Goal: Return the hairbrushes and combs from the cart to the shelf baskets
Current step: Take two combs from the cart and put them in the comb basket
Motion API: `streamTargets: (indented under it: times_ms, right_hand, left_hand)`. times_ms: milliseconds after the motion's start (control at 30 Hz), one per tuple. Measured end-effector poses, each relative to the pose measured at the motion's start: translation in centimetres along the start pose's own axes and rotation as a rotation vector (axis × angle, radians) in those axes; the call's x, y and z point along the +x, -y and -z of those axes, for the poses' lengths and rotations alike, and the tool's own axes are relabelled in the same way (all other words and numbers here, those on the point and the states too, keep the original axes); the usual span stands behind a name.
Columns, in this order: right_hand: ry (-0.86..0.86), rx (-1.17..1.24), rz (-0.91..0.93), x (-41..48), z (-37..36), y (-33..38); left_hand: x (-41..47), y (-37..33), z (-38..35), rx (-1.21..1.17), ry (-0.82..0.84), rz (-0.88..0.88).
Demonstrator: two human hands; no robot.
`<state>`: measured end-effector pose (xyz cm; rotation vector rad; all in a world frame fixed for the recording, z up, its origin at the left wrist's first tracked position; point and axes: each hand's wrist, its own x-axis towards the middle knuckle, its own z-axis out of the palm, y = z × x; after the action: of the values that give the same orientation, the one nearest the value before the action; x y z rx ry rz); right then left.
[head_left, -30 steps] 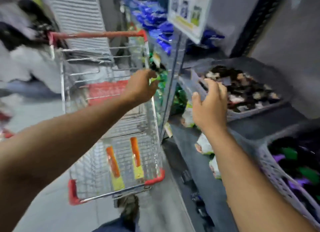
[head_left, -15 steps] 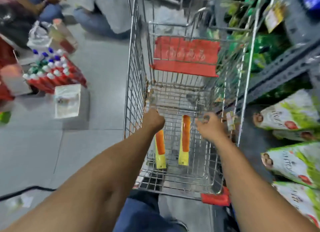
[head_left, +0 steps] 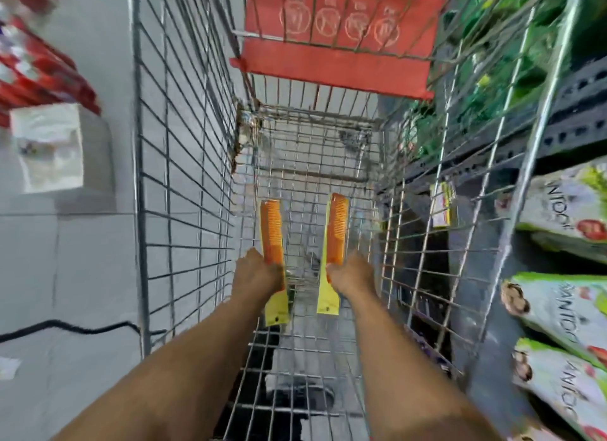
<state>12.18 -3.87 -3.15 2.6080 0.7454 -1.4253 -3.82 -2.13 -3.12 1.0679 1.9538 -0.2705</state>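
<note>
Two orange combs on yellow backing cards lie lengthwise on the floor of the wire cart (head_left: pixel 170 190). My left hand (head_left: pixel 258 274) is down inside the cart, fingers closed around the lower part of the left comb (head_left: pixel 272 230). My right hand (head_left: pixel 353 274) grips the right comb (head_left: pixel 336 227) the same way. Both cards stick out below my hands. No shelf basket is in view.
The cart's red child-seat flap (head_left: pixel 338 33) hangs at the far end. Dark shelving (head_left: pixel 574 118) with green and white bags (head_left: pixel 565 309) runs close along the right. On the floor to the left stand a white box (head_left: pixel 49 148) and red packs (head_left: pixel 36 69).
My view has swung from the shelf down into the cart. Both hands dropped into the cart and closed on the two combs, one each.
</note>
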Motion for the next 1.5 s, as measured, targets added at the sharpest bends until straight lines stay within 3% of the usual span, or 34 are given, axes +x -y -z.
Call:
streamTargets:
  times_ms: [333, 567, 1033, 1233, 1500]
  right_hand:
    - [-0.140, -0.081, -0.070, 0.2, -1.0, 0.8]
    - [-0.119, 0.074, -0.058, -0.7, 0.6, 0.6]
    - [-0.080, 0.530, 0.152, -8.3, 6.8, 0.6]
    - [-0.057, 0.653, 0.277, -14.4, 10.1, 0.4]
    - [-0.147, 0.849, 0.486, -23.6, 15.8, -2.1]
  left_hand:
    - [0.8, 0.1, -0.2, -0.042, -0.023, 0.031]
    - [0.4, -0.4, -0.1, -0.334, 0.009, 0.097]
    - [-5.0, -3.0, 4.5, -0.785, 0.127, -0.127]
    - [-10.1, -4.3, 8.6, -0.865, 0.138, -0.289]
    - [-18.8, -6.6, 12.6, -0.864, 0.206, -0.559]
